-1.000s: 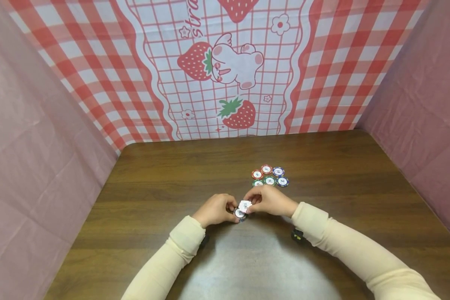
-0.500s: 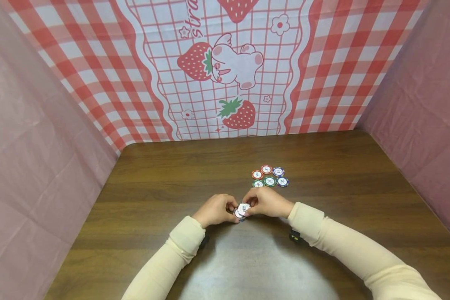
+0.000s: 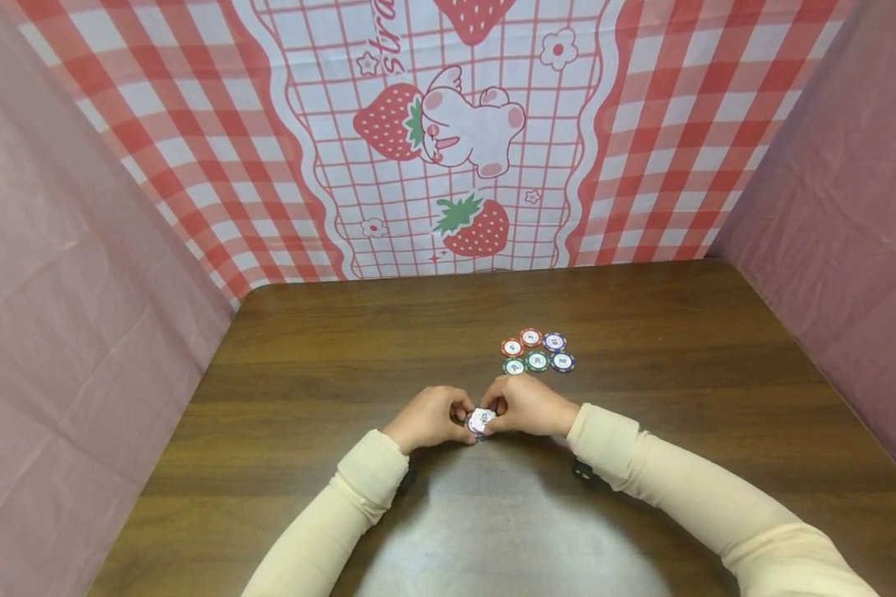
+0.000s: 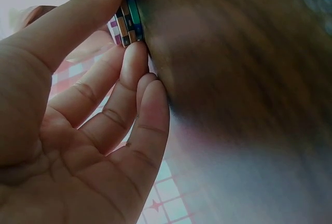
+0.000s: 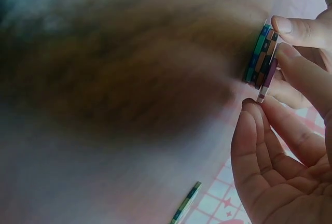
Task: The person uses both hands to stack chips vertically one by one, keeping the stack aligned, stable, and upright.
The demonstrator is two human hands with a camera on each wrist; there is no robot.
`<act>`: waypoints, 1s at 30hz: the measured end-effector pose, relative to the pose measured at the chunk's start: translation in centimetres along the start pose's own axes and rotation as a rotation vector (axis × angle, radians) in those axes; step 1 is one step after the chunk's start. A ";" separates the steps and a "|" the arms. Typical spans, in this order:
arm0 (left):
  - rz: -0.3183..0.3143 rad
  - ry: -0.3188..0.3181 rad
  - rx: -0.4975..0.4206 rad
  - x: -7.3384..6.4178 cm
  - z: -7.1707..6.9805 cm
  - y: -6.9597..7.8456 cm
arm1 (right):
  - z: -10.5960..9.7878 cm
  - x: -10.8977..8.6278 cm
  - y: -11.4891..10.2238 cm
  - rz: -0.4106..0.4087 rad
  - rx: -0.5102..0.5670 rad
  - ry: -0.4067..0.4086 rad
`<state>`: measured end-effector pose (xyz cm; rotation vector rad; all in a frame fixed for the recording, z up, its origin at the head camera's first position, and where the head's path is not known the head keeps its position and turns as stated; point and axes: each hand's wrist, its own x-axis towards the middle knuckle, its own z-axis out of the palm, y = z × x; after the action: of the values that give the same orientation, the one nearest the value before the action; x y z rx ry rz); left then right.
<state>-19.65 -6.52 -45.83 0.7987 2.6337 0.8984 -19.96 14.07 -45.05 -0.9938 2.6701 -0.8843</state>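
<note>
My left hand grips a short stack of poker chips on the wooden table, thumb on the near side and fingers on the far side. In the right wrist view the stack's edges show green and blue-black with orange. On top lies a purple-and-white poker chip, its pale face turned up in the head view. My right hand pinches that chip by its edge, thumb near and fingers far. The chip overlaps the stack almost fully, and the two hands' fingertips are close together around it.
Just beyond my right hand lie two red chips, two blue chips and two green chips, flat in a close group. A strawberry-print cloth hangs behind the wooden table, with pink cloths at both sides.
My right hand has moved left and slightly nearer with the purple-and-white poker chip, bringing it over the stack. My left hand has stayed in place around the stack.
</note>
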 end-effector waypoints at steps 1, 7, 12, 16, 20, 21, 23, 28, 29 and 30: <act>0.001 0.001 -0.002 0.0 0.0 0.0 | 0.0 0.0 -0.1 0.004 -0.006 -0.002; 0.008 0.004 -0.003 0.0 -0.1 0.0 | 0.3 0.2 -0.2 0.017 -0.027 -0.015; 0.003 0.005 -0.002 -0.1 -0.1 0.1 | 0.4 0.3 -0.6 0.004 -0.033 -0.021; -0.001 0.004 -0.002 -0.1 -0.1 0.1 | 0.4 0.4 -0.8 0.005 -0.038 -0.026; 0.008 0.005 -0.008 0.0 0.0 0.0 | 0.4 0.4 -0.6 0.002 -0.030 -0.021; 0.010 0.005 -0.012 -0.1 0.0 0.0 | 0.4 0.4 -0.5 -0.001 -0.021 -0.019; 0.016 0.004 -0.019 -0.1 0.0 0.0 | 0.3 0.4 -0.3 -0.006 -0.003 -0.012; 0.007 0.000 -0.029 0.0 0.0 0.0 | -0.5 0.0 0.3 0.011 0.075 0.046; 0.006 0.000 -0.029 0.0 0.0 0.0 | -0.7 0.0 0.4 0.018 0.096 0.067; 0.006 0.000 -0.027 0.0 0.0 0.0 | -1.0 -0.2 0.5 0.026 0.119 0.089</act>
<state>-19.65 -6.58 -45.83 0.8000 2.6143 0.9334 -20.45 14.94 -44.56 -0.9122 2.6595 -1.0923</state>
